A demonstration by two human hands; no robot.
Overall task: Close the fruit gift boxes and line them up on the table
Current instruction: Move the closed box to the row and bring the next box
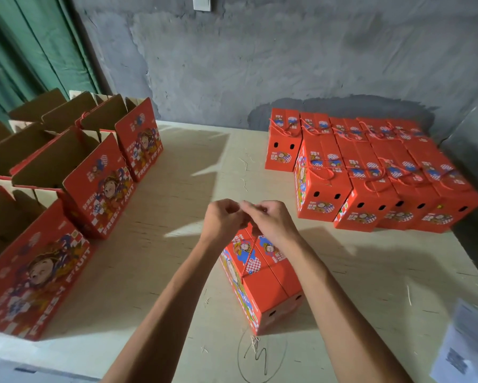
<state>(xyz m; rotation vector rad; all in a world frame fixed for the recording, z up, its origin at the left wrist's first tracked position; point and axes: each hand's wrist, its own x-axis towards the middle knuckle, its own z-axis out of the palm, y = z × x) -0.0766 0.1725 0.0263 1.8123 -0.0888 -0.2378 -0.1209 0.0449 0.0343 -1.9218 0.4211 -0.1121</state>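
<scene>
Fingertips are blurry, so can't tell exactly what's pinched, but both the left hand [223, 219] and right hand [269, 220] curl around the cord [248, 258] over the closed box [262, 283], mid-table [177, 244].

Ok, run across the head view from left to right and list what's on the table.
Open boxes with flaps up → closed box under both hands, the left hand and right hand pinching its red cord → block of closed boxes by the wall → white paper at the near right edge.
</scene>
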